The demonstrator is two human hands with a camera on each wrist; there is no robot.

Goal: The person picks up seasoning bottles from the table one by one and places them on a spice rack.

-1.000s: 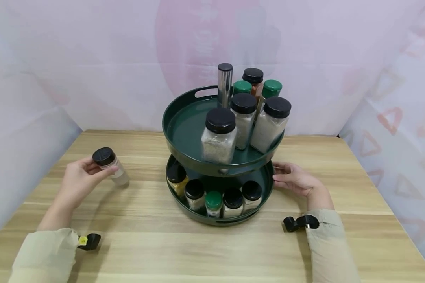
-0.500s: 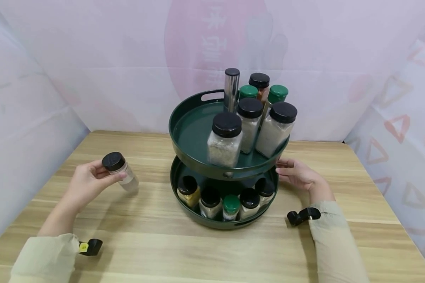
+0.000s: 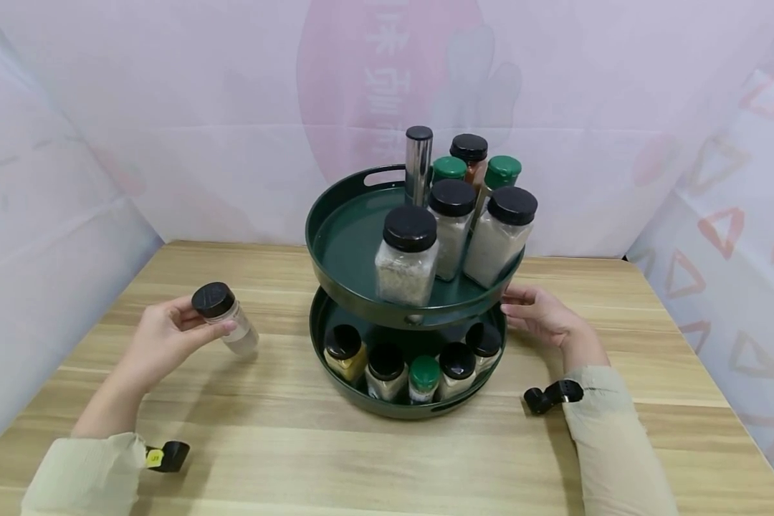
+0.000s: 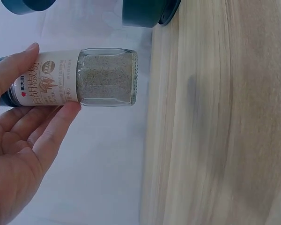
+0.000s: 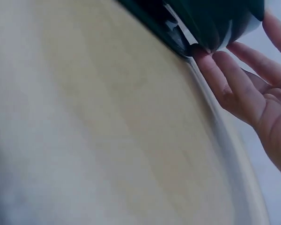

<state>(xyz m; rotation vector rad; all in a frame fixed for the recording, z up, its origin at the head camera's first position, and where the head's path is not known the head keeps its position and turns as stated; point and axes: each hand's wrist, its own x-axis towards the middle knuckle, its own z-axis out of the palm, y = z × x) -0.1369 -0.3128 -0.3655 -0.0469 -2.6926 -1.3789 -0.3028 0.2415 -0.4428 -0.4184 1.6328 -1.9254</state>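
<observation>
My left hand (image 3: 168, 337) grips a spice jar (image 3: 237, 326) by its upper part, just under the black lid. In the left wrist view the clear glass jar (image 4: 107, 77) shows greyish powder and a pale label, with thumb and fingers on either side of that label. It tilts above the wooden table, left of a dark green two-tier turntable rack (image 3: 351, 233). My right hand (image 3: 545, 319) is at the right side of this rack, its fingertips at the rim of the lower tier. Seen from the right wrist, the fingers (image 5: 246, 84) are fairly straight against the green wall.
Several jars with black or green lids and a slim metallic cylinder (image 3: 418, 165) stand on the upper tier's right half. Along the lower tier's front sit several shorter jars, one with a green lid (image 3: 424, 373). White printed sheets (image 3: 232, 143) enclose the table (image 3: 335, 459).
The lower tier has turned slightly, its front jars shifting rightwards, while the upper tier's jars keep their places. The left hand has moved a little right with its jar. The head view shifted slightly.
</observation>
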